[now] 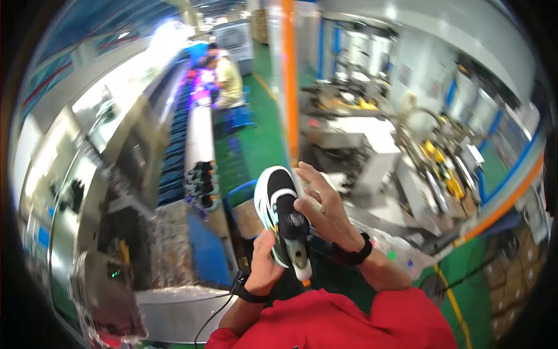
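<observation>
In front of my chest a sneaker [271, 192] points away from me, with a black upper and a white and pale blue sole turned to the left. A shoe last [298, 253] fills it, and its pale end with a hole sticks out toward me. My left hand [265, 263] grips the shoe's left side near the heel; some of its fingers are hidden beneath. My right hand [326, 210] is at the shoe's right side, fingers spread, the thumb over the upper. Whether that thumb presses on it I cannot tell.
A conveyor line [200, 134] runs ahead on the left, with several dark shoes [202, 181] at its near end. Beside it a person in a yellow top [230, 84] sits farther off. An orange post [289, 81] stands ahead; blurred machinery [360, 134] fills the right.
</observation>
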The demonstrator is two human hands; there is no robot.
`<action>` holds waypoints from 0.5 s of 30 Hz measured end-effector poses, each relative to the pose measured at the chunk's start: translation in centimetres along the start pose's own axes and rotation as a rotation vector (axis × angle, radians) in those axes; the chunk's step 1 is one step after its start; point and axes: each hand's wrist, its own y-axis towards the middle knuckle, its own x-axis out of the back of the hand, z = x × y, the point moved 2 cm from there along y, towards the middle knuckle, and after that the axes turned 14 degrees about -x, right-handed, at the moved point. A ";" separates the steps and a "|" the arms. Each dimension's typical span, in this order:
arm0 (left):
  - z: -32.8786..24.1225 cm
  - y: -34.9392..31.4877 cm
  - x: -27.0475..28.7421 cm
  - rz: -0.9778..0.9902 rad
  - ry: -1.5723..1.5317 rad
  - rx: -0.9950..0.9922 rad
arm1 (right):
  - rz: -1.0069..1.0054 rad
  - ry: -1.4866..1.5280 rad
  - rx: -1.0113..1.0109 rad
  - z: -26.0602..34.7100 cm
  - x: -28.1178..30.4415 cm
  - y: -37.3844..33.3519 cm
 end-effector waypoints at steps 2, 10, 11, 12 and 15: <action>3.2 2.5 -3.6 -0.054 0.019 0.103 | 0.160 0.356 -0.273 -3.7 5.9 -2.5; 20.4 9.9 -18.9 0.184 0.427 0.213 | -0.638 0.370 -0.578 -16.7 22.1 -11.1; 22.2 10.9 -20.5 0.275 0.370 0.249 | -0.690 0.347 -0.608 -17.8 24.7 -12.3; 23.8 11.8 -21.8 0.363 0.308 0.287 | -0.741 0.322 -0.640 -18.7 27.0 -13.6; 31.2 16.8 -23.0 0.366 0.299 0.464 | -0.894 0.366 -0.586 -18.5 32.7 -16.1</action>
